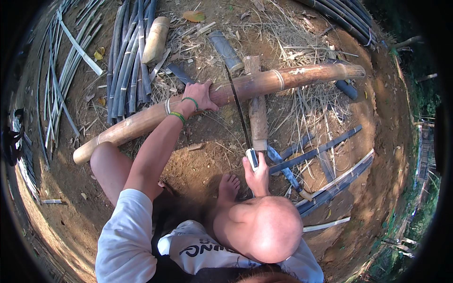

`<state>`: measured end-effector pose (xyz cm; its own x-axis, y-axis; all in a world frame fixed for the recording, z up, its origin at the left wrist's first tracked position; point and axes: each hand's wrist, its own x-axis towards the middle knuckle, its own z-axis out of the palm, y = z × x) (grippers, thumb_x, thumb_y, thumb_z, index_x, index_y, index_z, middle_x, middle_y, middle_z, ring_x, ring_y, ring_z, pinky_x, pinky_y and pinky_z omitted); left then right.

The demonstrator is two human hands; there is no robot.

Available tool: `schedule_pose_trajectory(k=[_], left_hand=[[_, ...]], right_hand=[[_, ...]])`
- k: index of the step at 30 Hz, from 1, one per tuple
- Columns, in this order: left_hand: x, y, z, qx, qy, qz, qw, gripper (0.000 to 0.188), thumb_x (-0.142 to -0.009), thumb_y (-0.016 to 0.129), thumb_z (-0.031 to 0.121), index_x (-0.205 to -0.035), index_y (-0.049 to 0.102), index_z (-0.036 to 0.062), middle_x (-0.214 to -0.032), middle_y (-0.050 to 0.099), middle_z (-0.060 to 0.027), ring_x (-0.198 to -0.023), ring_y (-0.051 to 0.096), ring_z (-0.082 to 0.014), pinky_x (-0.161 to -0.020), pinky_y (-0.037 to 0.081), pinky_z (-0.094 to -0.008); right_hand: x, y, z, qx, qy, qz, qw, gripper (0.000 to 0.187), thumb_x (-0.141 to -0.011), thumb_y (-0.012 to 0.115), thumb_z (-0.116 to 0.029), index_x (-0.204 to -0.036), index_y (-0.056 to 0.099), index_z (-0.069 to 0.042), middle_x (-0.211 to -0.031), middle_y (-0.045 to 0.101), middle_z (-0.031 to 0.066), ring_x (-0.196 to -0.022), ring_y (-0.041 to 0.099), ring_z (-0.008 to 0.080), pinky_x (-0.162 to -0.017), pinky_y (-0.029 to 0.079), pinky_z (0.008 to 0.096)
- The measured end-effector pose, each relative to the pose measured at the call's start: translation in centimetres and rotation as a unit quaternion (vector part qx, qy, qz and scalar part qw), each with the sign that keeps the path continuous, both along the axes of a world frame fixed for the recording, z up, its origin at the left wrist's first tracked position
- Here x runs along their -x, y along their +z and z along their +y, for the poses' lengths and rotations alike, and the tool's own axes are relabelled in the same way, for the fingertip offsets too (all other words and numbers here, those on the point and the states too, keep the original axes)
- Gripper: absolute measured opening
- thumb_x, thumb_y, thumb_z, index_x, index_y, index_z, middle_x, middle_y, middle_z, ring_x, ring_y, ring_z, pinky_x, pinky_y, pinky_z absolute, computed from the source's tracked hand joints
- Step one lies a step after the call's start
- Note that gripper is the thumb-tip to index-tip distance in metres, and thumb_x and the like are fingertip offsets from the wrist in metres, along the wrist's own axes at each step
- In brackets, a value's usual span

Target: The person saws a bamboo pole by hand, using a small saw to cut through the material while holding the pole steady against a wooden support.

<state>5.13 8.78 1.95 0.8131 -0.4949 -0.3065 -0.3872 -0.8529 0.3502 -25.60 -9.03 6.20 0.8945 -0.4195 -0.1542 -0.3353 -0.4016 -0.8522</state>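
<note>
A thick brown bamboo pole [150,123] lies slantwise in front of me, from the near left to the far right. My left hand [200,95] grips it near its middle, thumb and fingers spread round the upper side. In my right hand [257,177] is the pale handle of a handsaw [241,115]. The long, dark blade crosses over the pole just right of my left hand; I cannot tell how deep any cut is. Under the pole, close to the blade, lies a short wooden log [257,115]. My raised right knee hides the right forearm.
Dark bamboo lengths [128,61] and thin split strips [59,89] lie at the far left, near a short pale bamboo piece [156,41]. To the right are a blue-sheathed blade [288,172], split bamboo pieces [337,186] and scattered shavings [306,111]. My bare foot [229,187] is near the saw.
</note>
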Motion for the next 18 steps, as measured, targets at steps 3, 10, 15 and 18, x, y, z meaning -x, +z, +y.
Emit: schedule_pose_trajectory(k=[3, 10, 15, 18], left_hand=[[1.4, -1.4, 0.3, 0.015, -0.010, -0.104, 0.994, 0.097, -0.055, 0.091, 0.059, -0.131, 0.062, 0.0064, -0.101, 0.078, -0.0183, -0.098, 0.075, -0.0368, -0.105, 0.041, -0.0486], [6.4, -2.6, -0.1, 0.104, 0.031, -0.232, 0.967, 0.104, -0.060, 0.095, 0.054, -0.142, 0.051, 0.0077, -0.132, 0.066, -0.0199, -0.118, 0.067, -0.0355, -0.109, 0.038, -0.0532], [6.8, -0.4, -0.3, 0.032, 0.020, -0.065, 0.997, 0.111, -0.063, 0.094, 0.061, -0.148, 0.047, 0.0083, -0.138, 0.061, -0.0189, -0.125, 0.065, -0.0389, -0.111, 0.044, -0.0527], [7.0, -0.7, -0.4, 0.019, 0.037, -0.026, 0.999, 0.111, -0.063, 0.093, 0.062, -0.149, 0.048, 0.0078, -0.135, 0.063, -0.0181, -0.125, 0.065, -0.0391, -0.108, 0.050, -0.0499]], right_hand=[[0.3, 0.2, -0.5, 0.013, 0.004, -0.004, 1.000, 0.041, -0.099, 0.074, -0.034, -0.117, 0.063, 0.001, -0.089, 0.072, 0.0219, -0.083, 0.073, 0.0409, -0.072, 0.053, 0.0490], [-0.8, 0.1, 0.0, 0.010, 0.007, -0.012, 1.000, 0.033, -0.102, 0.072, -0.021, -0.122, 0.060, 0.002, -0.093, 0.069, 0.0139, -0.083, 0.065, 0.0215, -0.077, 0.054, 0.0388], [0.4, -0.4, -0.7, 0.025, 0.010, 0.015, 1.000, 0.044, -0.100, 0.073, -0.033, -0.127, 0.058, -0.002, -0.090, 0.071, 0.0227, -0.082, 0.071, 0.0414, -0.075, 0.054, 0.0489], [0.5, -0.3, -0.5, 0.042, 0.012, 0.047, 0.998, 0.044, -0.100, 0.074, -0.035, -0.126, 0.059, -0.003, -0.088, 0.072, 0.0222, -0.083, 0.074, 0.0423, -0.074, 0.054, 0.0495]])
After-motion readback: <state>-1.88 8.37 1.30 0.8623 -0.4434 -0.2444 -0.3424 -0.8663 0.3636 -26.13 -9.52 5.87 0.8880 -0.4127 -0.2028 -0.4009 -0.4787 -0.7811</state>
